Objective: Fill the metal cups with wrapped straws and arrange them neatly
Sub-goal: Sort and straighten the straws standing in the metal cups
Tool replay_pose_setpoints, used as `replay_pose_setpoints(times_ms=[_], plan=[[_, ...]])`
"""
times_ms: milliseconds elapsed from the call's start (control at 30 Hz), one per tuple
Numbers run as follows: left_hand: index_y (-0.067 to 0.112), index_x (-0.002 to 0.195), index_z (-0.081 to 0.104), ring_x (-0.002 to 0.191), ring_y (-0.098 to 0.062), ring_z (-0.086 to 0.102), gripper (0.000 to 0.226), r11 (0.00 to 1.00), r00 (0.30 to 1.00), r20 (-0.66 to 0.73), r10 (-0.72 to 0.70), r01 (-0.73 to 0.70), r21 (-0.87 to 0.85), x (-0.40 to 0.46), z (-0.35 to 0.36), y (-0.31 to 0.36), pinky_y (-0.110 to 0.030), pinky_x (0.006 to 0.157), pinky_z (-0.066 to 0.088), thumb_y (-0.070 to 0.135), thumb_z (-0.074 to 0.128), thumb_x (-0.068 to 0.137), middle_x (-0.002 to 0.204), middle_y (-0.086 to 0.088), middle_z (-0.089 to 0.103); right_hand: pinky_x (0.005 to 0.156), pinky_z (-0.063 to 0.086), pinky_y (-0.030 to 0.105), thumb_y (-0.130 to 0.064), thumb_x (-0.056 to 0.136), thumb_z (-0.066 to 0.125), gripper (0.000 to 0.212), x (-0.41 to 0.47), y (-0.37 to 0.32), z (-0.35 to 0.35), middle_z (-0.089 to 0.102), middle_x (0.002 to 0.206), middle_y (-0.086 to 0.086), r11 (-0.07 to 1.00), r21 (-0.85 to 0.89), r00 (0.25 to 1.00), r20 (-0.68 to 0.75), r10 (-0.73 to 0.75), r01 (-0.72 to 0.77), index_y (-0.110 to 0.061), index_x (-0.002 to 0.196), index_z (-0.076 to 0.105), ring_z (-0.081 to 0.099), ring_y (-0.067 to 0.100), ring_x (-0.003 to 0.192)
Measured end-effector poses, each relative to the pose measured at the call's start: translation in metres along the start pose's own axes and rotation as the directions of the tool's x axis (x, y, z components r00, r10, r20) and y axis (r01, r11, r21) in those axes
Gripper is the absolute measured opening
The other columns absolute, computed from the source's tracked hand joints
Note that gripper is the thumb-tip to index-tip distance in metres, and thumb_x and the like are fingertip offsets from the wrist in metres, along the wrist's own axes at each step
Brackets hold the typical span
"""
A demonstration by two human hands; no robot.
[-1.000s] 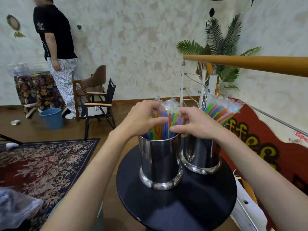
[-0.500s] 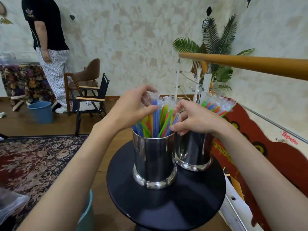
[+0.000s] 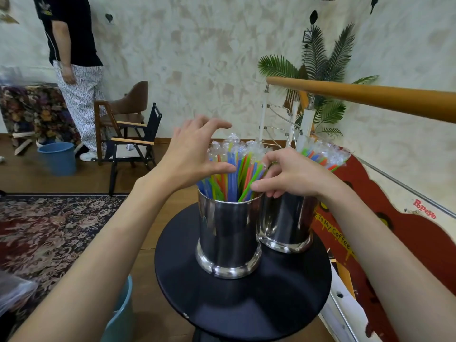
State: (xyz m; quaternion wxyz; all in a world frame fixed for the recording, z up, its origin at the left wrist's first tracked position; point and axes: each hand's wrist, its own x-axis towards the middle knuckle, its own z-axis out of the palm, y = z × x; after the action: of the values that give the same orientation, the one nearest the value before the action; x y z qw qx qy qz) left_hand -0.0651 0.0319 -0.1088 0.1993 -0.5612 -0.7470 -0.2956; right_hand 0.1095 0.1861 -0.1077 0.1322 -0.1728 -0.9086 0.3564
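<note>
Spreading wide, the left hand [image 3: 190, 154] has its thumb touching the straws [image 3: 234, 169] in the near cup [image 3: 228, 233]. Curled right hand [image 3: 293, 176] fingers pinch straws at that cup's rim, hiding the far cup's [image 3: 286, 223] top. Both cups stand touching on the round bench [image 3: 246, 304]. Beyond, a red sign [image 3: 407, 243] reads "Popeye" and, partly hidden, "To My Coffee".

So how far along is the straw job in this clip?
Nearly done. Both metal cups, the near cup and the far cup, already stand full of wrapped straws on the round table. In hand: the left hand and right hand are tidying the near cup's straws. Left: evening that bunch.
</note>
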Motion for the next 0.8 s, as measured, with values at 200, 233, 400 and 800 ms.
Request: replay_pose_setpoints(times_ms=[200, 233, 400, 800], plan=[[0.034, 0.143, 0.047, 0.133, -0.02, 0.039, 0.087, 0.999, 0.998, 0.057, -0.033, 0.035, -0.022, 0.0, 0.002, 0.0, -0.031, 0.096, 0.02, 0.058, 0.084, 0.068, 0.139, 0.001, 0.047, 0.054, 0.054, 0.025, -0.03, 0.084, 0.081, 0.027, 0.001, -0.001, 0.004, 0.074, 0.067, 0.003, 0.992, -0.105, 0.995, -0.068, -0.079, 0.072, -0.012, 0.083, 0.061, 0.073, 0.02, 0.065], [0.034, 0.142, 0.048, 0.132, -0.02, 0.04, 0.086, 0.999, 0.997, 0.065, -0.032, 0.034, -0.028, -0.001, 0.001, 0.001, -0.032, 0.096, 0.021, 0.059, 0.084, 0.068, 0.139, 0.001, 0.048, 0.054, 0.054, 0.025, -0.03, 0.085, 0.081, 0.026, 0.002, -0.001, 0.005, 0.074, 0.068, 0.003, 0.991, -0.106, 0.993, -0.081, -0.088, 0.079, -0.013, 0.081, 0.061, 0.073, 0.02, 0.064], [0.03, 0.137, 0.053, 0.124, -0.016, 0.046, 0.082, 0.998, 0.989, 0.141, -0.038, 0.046, -0.053, -0.003, -0.003, 0.003, -0.032, 0.095, 0.024, 0.059, 0.084, 0.067, 0.129, 0.005, 0.052, 0.058, 0.06, 0.036, -0.026, 0.085, 0.08, 0.016, 0.006, -0.004, 0.005, 0.073, 0.067, 0.004, 0.991, -0.061, 0.98, -0.151, -0.127, 0.119, -0.016, 0.088, 0.068, 0.073, 0.022, 0.063], [0.02, 0.124, 0.069, 0.132, -0.016, 0.047, 0.048, 0.95, 0.939, 0.343, -0.032, 0.136, -0.281, -0.002, -0.009, -0.001, -0.04, 0.113, 0.039, 0.032, 0.084, 0.08, 0.139, 0.006, 0.051, 0.055, 0.059, 0.034, -0.01, 0.083, 0.072, 0.018, 0.012, -0.011, 0.005, 0.066, 0.059, -0.003, 0.981, -0.041, 0.958, -0.212, -0.193, 0.189, -0.025, 0.09, 0.066, 0.069, 0.019, 0.056]])
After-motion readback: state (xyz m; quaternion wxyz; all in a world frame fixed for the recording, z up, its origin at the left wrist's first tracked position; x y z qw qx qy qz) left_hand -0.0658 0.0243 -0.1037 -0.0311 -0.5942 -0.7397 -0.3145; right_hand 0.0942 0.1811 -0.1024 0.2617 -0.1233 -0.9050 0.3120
